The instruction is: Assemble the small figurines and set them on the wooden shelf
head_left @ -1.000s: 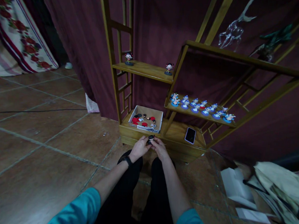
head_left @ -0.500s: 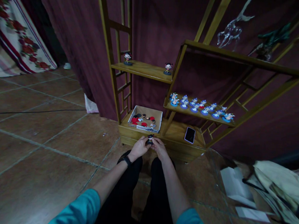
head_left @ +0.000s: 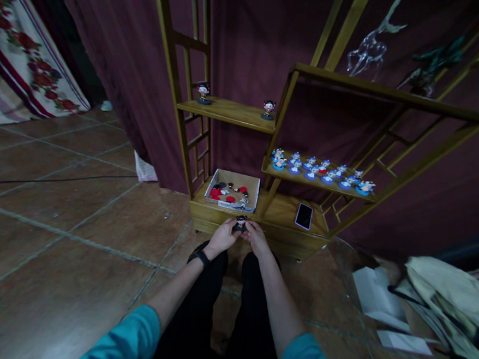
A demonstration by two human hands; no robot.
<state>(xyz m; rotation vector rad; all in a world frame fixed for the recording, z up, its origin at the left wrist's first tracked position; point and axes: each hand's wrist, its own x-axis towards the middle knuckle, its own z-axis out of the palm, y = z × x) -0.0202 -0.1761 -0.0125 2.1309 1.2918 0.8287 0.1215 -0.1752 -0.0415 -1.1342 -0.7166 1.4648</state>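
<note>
Change: hands and figurine are sitting a touch higher and closer to the wooden shelf unit (head_left: 256, 224) than a second ago; the grip is looking the same.
Left hand: the left hand (head_left: 221, 237) is pinching the small figurine (head_left: 241, 222) from its left side, fingertips closed on it.
Right hand: the right hand (head_left: 255, 238) is gripping the same figurine from the right, fingers curled around its lower part.
Location: figurine is being held just in front of the shelf unit's bottom board, below the cardboard box (head_left: 233, 190) of loose pieces.
Handling: it is probably light, rigid and a bit fragile at the joints; holding it by the base and body seems safest.
Look: dark head, red and black body, too small for detail.
Nearby: a phone (head_left: 304, 216) is lying on the bottom board, right of the box; blue figurines (head_left: 321, 172) are standing in a row on the middle shelf.
</note>
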